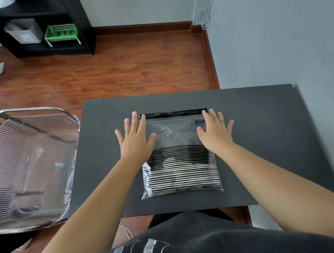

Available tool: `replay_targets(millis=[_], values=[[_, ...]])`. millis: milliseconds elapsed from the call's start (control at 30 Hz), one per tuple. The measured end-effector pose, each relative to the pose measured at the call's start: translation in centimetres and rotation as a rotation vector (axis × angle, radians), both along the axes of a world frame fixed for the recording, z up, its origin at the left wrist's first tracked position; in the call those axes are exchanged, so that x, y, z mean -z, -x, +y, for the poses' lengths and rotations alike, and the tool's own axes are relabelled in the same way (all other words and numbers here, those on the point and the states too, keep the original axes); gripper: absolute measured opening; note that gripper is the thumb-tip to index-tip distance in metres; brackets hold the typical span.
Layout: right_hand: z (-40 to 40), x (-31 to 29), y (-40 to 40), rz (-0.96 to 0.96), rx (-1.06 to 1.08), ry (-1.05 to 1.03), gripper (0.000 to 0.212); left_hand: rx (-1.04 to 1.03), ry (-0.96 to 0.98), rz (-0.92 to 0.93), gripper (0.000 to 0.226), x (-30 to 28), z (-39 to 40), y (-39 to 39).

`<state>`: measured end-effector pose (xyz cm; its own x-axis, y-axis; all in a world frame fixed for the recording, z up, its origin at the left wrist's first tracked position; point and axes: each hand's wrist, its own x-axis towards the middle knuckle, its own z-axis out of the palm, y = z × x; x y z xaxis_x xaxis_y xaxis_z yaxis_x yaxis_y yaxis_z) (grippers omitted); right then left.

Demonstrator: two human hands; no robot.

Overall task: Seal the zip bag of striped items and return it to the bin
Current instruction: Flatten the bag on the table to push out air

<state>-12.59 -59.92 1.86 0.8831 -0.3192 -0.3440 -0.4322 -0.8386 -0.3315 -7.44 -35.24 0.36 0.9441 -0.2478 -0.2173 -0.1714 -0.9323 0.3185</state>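
Both the left hand (135,137) and right hand (215,131) press spread, straight fingers on the zip bag (179,157), likely light, soft and slippery, best pinched along its black zip strip (173,114).

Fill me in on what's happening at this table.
A person is pressing a clear zip bag of striped items flat on the dark table. The left hand and right hand lie open on its upper corners, near the black zip strip. The wire bin waits to the left.
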Motion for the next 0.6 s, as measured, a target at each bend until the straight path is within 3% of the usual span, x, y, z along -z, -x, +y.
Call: replay_targets(millis=[100,267,400,600], values=[[0.6,-1.3,-3.2,-0.089,-0.101,-0.023,0.052,0.101,0.034,-0.088,0.054,-1.5,-2.7,-3.0],[1.8,-1.3,-5.5,-0.119,-0.277,0.046,0.034,0.165,0.029,-0.050,0.037,-1.2,-5.1,-5.4],[2.3,-0.2,-6.0,-0.112,-0.273,0.070,0.030,0.207,-0.024,-0.017,0.039,-0.1,-5.1,-5.4],[2.5,1.3,-6.4,-0.164,-0.236,-0.075,0.035,0.203,-0.108,-0.098,0.033,-0.1,-5.6,-5.3]])
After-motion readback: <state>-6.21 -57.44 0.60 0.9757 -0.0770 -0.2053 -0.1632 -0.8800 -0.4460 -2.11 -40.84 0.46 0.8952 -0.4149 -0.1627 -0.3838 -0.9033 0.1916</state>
